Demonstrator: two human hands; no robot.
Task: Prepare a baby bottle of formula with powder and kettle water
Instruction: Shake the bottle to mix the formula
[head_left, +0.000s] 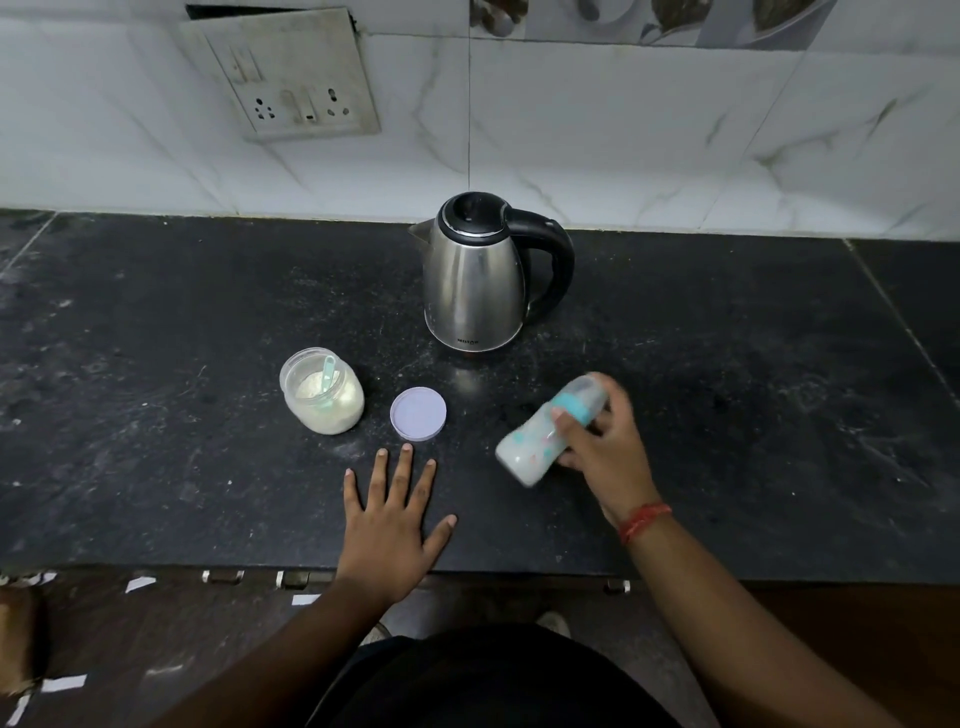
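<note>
Head view shows the dark stone worktop (156, 415) carrying a steel kettle (475, 280) at the back, lid down and handle to the right, standing clear of the other items. Risk one: the powder jar (322, 392) stands uncapped with a scoop (328, 375) inside, and its lid (418, 414) lies flat just beside it; a swinging arm could tip the jar and spill the powder. The baby bottle (545, 434) is held off the worktop, tilted with its teat end up and away, blurred, its milky contents visible; the right hand (605, 441) wraps its fingers round the teal collar. Judged to be shaking to mix. Risk two: if the collar is not fully tight, liquid could leak; a grip this high could also slip. The left hand (395, 525) lies flat and spread on the worktop, grasping nothing, fingertips near the lid.
</note>
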